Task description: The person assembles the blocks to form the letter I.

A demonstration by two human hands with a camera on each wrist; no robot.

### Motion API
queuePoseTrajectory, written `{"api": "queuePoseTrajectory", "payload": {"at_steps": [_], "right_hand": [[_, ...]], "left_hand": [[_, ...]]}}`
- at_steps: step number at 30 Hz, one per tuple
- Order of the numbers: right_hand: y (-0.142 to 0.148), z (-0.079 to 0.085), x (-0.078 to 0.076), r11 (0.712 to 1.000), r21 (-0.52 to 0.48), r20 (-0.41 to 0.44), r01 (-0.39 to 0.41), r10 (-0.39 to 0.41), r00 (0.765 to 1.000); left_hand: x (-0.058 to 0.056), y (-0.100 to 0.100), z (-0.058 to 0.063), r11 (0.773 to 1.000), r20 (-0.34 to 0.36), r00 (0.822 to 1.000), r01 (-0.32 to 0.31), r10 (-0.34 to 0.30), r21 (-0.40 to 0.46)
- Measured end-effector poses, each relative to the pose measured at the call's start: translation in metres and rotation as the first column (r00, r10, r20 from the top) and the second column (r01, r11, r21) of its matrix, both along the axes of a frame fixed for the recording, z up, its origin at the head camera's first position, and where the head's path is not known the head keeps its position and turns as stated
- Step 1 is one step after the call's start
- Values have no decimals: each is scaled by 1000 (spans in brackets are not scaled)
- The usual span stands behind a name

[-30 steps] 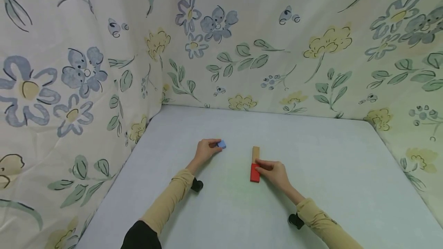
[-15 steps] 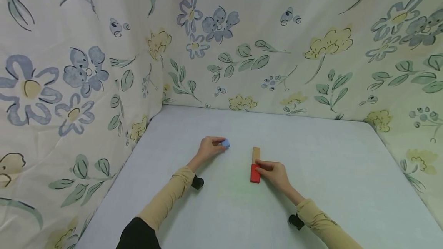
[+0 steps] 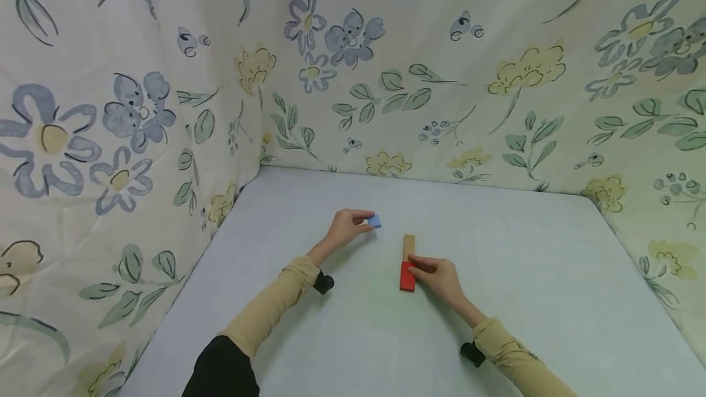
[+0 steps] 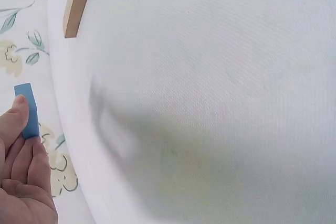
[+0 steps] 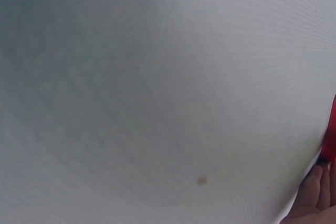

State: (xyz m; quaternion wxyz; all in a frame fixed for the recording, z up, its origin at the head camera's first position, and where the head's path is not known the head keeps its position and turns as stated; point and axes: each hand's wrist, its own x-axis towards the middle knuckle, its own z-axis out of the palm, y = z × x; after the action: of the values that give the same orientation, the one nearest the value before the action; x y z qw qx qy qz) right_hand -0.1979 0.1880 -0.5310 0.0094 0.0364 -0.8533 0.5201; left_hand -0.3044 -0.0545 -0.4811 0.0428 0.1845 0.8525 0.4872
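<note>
My left hand [image 3: 347, 226] pinches a small blue block [image 3: 375, 222] between thumb and fingers, beyond and left of the other blocks. In the left wrist view the blue block [image 4: 31, 121] is raised over the table, and a blurred shadow falls below. My right hand [image 3: 439, 277] holds a red block [image 3: 407, 282] at its right side, thumb and a finger close to its far end. Lined up end to end with the red block is a plain wooden block [image 3: 409, 244], pointing away from me. Only an edge of the red block [image 5: 329, 142] shows in the right wrist view.
A white-covered table [image 3: 524, 250] lies under both arms. Floral cloth [image 3: 397, 66] hangs along its back and sides. Each wrist wears a small black camera, the left one [image 3: 323, 282] and the right one [image 3: 472, 354].
My left hand has carried the blue block to the right and slightly farther away, nearer the wooden block's far end. The right hand and the red and wooden blocks have stayed put.
</note>
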Motion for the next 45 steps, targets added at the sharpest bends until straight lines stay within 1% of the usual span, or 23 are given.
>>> {"api": "queuePoseTrajectory", "payload": {"at_steps": [5, 11, 17, 24, 29, 34, 37, 41, 44, 45], "right_hand": [[1, -1, 0, 1000, 18, 8, 0, 0, 1000], [1, 0, -1, 1000, 10, -18, -17, 17, 1000], [1, -1, -1, 999, 18, -38, -35, 35, 999], [0, 1, 1, 1000, 14, -25, -19, 19, 1000], [0, 2, 2, 1000, 16, -23, -18, 19, 1000], [0, 2, 2, 999, 17, -32, -27, 27, 999], [-3, 14, 6, 999, 13, -32, -32, 32, 999], [-2, 12, 5, 1000, 14, -24, -23, 23, 999], [2, -1, 0, 1000, 27, -28, -14, 15, 999], [2, -1, -1, 999, 33, -27, -15, 16, 999]], "left_hand": [[2, 16, 1, 999, -4, 999, 36, -36, -28], [2, 34, -1, 998, -28, 998, 55, -57, -43], [-1, 46, 0, 997, -78, 994, 68, -71, -46], [-5, 51, 3, 995, -72, 994, 71, -76, -64], [-10, 53, 2, 995, -84, 993, 73, -79, -74], [-15, 56, 3, 995, -89, 993, 72, -77, -63], [-16, 59, 3, 994, -97, 991, 81, -88, -70], [-16, 63, 0, 989, -117, 988, 90, -103, -117], [-16, 65, -2, 987, -129, 986, 85, -103, -135], [-17, 65, -2, 988, -135, 986, 84, -101, -132]]}}
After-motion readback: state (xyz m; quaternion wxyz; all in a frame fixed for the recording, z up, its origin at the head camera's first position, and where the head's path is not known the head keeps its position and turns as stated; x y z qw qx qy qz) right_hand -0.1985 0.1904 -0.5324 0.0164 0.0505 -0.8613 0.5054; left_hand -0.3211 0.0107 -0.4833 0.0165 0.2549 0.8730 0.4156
